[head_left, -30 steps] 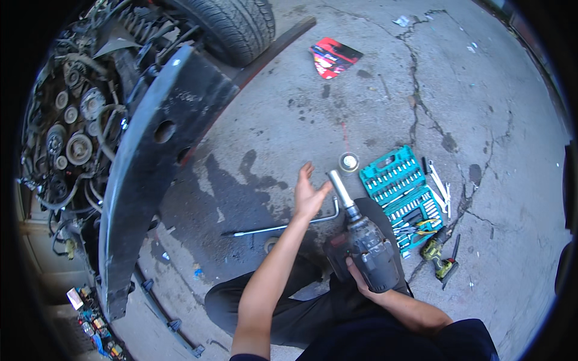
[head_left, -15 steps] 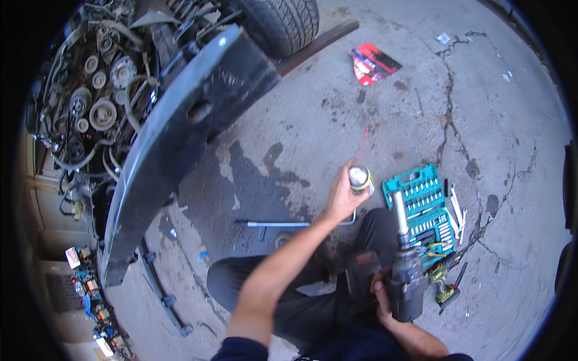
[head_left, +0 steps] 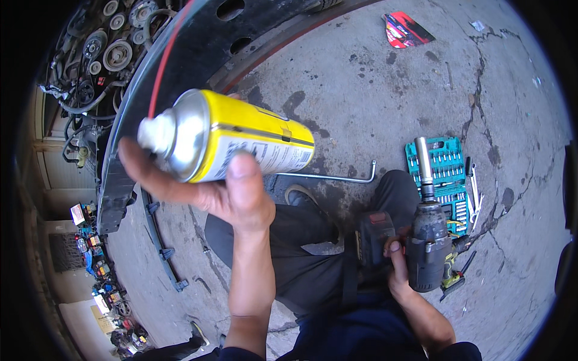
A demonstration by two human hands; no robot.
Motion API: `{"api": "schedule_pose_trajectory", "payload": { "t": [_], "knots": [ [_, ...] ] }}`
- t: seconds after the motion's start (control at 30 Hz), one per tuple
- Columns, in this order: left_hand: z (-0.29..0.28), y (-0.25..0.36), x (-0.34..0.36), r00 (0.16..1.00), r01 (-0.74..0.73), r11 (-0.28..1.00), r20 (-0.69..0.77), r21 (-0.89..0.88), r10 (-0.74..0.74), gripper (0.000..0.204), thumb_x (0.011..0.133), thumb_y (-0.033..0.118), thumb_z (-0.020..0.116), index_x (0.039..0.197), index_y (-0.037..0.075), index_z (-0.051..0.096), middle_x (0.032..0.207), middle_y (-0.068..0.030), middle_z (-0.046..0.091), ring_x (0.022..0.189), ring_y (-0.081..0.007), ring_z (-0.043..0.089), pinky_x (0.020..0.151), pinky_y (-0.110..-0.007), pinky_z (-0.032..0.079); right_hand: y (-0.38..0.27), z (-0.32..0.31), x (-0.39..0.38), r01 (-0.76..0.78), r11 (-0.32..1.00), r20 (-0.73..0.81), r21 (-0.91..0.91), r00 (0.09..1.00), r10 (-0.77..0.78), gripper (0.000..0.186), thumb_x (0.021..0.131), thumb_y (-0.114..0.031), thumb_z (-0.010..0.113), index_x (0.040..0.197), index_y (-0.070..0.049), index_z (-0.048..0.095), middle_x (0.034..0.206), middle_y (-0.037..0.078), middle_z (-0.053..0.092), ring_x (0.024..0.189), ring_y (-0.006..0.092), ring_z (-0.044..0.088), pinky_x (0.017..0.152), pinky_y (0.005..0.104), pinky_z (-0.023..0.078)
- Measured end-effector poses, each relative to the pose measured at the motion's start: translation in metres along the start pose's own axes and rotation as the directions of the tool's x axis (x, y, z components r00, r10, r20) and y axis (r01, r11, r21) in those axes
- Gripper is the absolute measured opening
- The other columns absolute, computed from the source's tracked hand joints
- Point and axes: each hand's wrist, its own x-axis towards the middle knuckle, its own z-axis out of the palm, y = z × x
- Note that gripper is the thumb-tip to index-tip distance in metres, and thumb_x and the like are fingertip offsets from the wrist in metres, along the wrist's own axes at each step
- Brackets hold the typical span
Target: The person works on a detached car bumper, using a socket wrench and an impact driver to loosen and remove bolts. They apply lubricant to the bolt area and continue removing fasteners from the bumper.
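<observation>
Tilted on its side, a yellow and white spray can (head_left: 259,129) with a thin red straw (head_left: 161,75) on its nozzle is gripped in my left hand (head_left: 241,192). The hand is raised close in front of me, its index finger by the white nozzle. My right hand (head_left: 396,265) is closed round the handle of a dark impact wrench (head_left: 428,246), low at my right. A long silver socket (head_left: 424,159) on the wrench's nose points away from me. Part of its handle is hidden behind my fingers. The battery (head_left: 374,236) sits beside my right knee.
At right lie a teal socket set case (head_left: 442,156), several wrenches (head_left: 475,186) and a green-black power tool (head_left: 456,274). A breaker bar (head_left: 337,177) rests past my legs. A dark bumper (head_left: 168,78) and engine pulleys (head_left: 117,55) stand at left. Farther off lies a red-black packet (head_left: 407,29).
My left hand has brought the spray can up, closer and leftward, turning it from upright to sideways. My right hand still holds the impact wrench. The view has shifted.
</observation>
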Motion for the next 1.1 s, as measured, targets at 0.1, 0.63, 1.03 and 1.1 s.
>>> {"api": "schedule_pose_trajectory", "payload": {
  "t": [0.1,0.63,1.03,1.1],
  "knots": [
    [-0.001,-0.007,0.001,0.994,-0.099,0.983,0.070,0.153,0.089,0.097,0.084,0.029,0.077,0.156,0.008,0.016,0.142,-0.0135,0.037,0.122,-0.0246,0.049,0.102,-0.036,0.045,-0.004,-0.007,-0.003,0.078,0.940,0.038,-0.333,0.997,-0.070,0.011,0.095,-0.013,0.064,0.104,-0.006,0.063,0.089,0.007,0.063,0.087,0.0219,0.061,0.076,0.0365,0.048],
    [0.011,-0.031,0.009,0.966,-0.158,0.925,0.248,0.347,0.072,0.080,0.074,0.002,0.080,0.142,0.005,0.037,0.136,-0.0143,0.040,0.119,-0.0247,0.048,0.103,-0.037,0.041,-0.003,-0.011,0.002,0.230,0.808,0.098,-0.543,0.973,-0.210,0.026,0.096,-0.008,0.061,0.120,-0.004,0.052,0.088,0.004,0.056,0.076,0.0112,0.054,0.069,0.0263,0.046],
    [0.007,-0.039,0.017,0.966,-0.156,0.916,0.249,0.369,0.065,0.077,0.075,0.001,0.079,0.140,0.004,0.039,0.133,-0.0138,0.043,0.119,-0.0240,0.049,0.105,-0.037,0.040,-0.011,-0.006,0.005,0.247,0.799,0.103,-0.549,0.968,-0.228,0.018,0.096,-0.006,0.063,0.113,-0.004,0.059,0.093,0.005,0.061,0.077,0.0120,0.057,0.068,0.0272,0.048],
    [0.007,-0.040,0.017,0.964,-0.173,0.912,0.255,0.372,0.079,0.077,0.075,0.000,0.079,0.140,0.005,0.039,0.132,-0.0136,0.044,0.119,-0.0239,0.049,0.104,-0.037,0.040,-0.009,-0.005,0.004,0.208,0.822,0.077,-0.530,0.977,-0.197,0.018,0.096,-0.006,0.062,0.114,-0.004,0.059,0.092,0.004,0.061,0.076,0.0115,0.056,0.068,0.0270,0.047]
  ]
}}
